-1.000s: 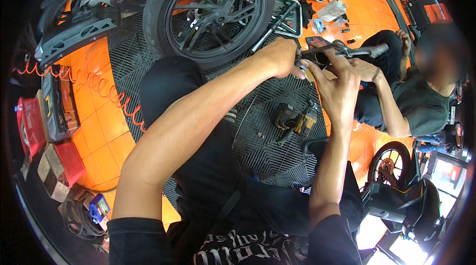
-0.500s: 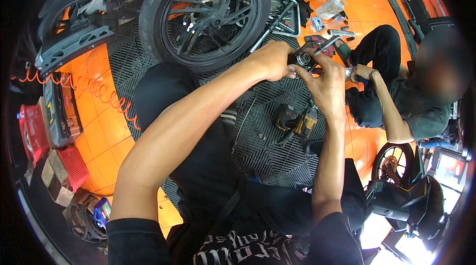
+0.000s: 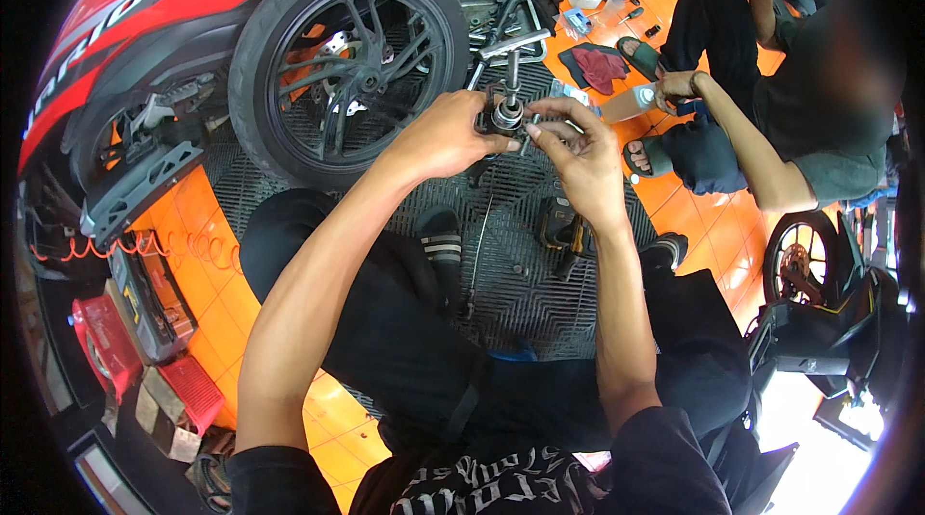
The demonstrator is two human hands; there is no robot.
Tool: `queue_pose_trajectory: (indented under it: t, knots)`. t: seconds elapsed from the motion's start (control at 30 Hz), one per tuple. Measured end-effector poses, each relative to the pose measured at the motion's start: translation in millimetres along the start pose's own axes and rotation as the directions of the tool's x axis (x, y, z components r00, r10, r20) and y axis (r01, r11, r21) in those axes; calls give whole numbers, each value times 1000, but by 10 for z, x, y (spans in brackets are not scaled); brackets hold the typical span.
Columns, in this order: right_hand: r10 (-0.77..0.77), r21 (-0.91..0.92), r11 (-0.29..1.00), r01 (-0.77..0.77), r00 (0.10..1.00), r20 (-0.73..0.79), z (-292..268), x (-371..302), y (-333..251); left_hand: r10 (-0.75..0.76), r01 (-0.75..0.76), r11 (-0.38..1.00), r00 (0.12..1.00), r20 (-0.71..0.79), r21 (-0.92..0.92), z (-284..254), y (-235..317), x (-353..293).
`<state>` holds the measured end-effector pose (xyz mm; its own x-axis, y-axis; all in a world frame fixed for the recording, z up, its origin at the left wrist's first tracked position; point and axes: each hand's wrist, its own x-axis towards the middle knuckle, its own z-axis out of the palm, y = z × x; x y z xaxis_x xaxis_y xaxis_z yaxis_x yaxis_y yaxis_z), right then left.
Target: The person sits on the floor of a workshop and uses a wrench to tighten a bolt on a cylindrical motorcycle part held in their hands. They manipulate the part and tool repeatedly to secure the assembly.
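My left hand (image 3: 448, 134) is closed around a dark metal part (image 3: 488, 120) with a shiny ringed, round end. Rising from beyond that end is a T-shaped silver metal bar (image 3: 515, 57); whether it is joined to the part I cannot tell. Close on the other side, my right hand (image 3: 583, 160) is closed in a pinch, thumb against fingers, on a small shiny metal piece (image 3: 529, 132) beside the ringed end. Its exact kind is too small to make out. Both hands are above the black ribbed mat (image 3: 511, 293).
A motorcycle wheel (image 3: 361, 77) stands upright at the far left, by a red motorcycle (image 3: 145, 9). A tool tray (image 3: 535, 19) lies beyond my hands. On the mat is a cordless power tool (image 3: 562, 231). A co-worker (image 3: 771, 120) sits at right, holding a pale container (image 3: 628, 105).
My hands and the metal part now appear farther left in a shifted view. My right hand has gone from supporting the part to pinching a small piece beside it. The co-worker has raised one hand.
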<state>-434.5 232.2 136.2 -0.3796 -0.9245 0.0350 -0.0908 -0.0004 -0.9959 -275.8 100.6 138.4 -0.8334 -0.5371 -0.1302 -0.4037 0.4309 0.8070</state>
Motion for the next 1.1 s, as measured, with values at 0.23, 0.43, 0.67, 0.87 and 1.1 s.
queue_pose_trajectory:
  t: [0.23, 0.43, 0.67, 0.87, 1.1]
  knots:
    - [137, 162, 978, -128, 990, -43, -58, -58, 104, 52, -52, 999, 997, 51, -2, 24, 121, 23]
    - [-347, -399, 841, 367, 930, 125, -189, -130, 36, 44, -44, 999, 999, -14, -31, 45, 42, 28]
    - [-381, -385, 856, 345, 924, -17, -97, -134, 144, 21, -21, 1000, 999, 27, -22, -5, 135, 8]
    - [75, 218, 975, -41, 986, -147, -6, -101, 242, -10, 15, 997, 997, 72, -71, -15, 184, -1]
    - [-58, 101, 992, 74, 987, -151, 0, -131, 208, -31, 40, 997, 990, 136, -66, -57, 289, -31]
